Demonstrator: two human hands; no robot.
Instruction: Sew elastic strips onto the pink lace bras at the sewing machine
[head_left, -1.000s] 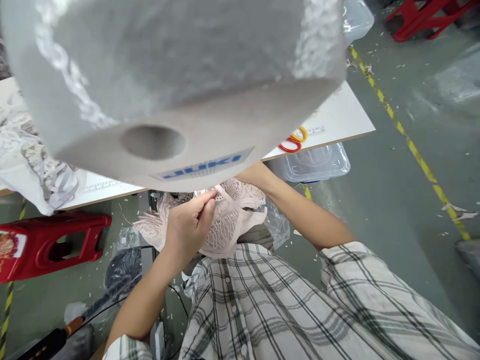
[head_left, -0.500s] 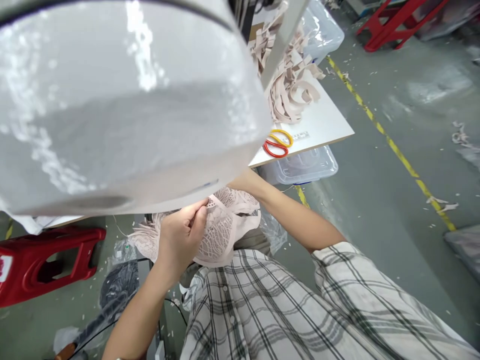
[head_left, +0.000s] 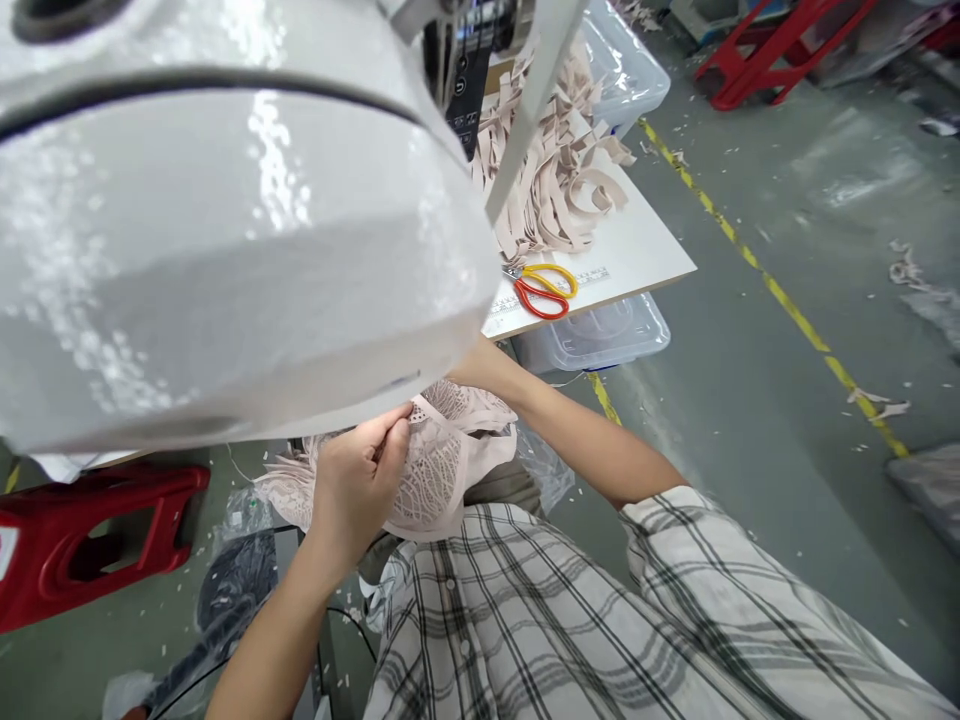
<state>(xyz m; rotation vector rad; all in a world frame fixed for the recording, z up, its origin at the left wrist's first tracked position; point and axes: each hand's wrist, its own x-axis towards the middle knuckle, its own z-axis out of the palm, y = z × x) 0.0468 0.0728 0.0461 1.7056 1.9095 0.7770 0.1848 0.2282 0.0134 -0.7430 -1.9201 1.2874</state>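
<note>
**At the white machine (head_left: 247, 280), a pinched lace garment (head_left: 431, 490)**

It spreads over the lap (head_left: 499, 488), mostly right of the left hand (head_left: 360, 480), whose fingers pinch its upper edge; from where I stand, the right hand's (head_left: 471, 364) fingers are hidden, their grip impossible to tell.

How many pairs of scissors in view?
1: a pair with yellow and red handles, on the white table beside the pale fabric strips. The machine covers part of the table, so others may be hidden.
</note>
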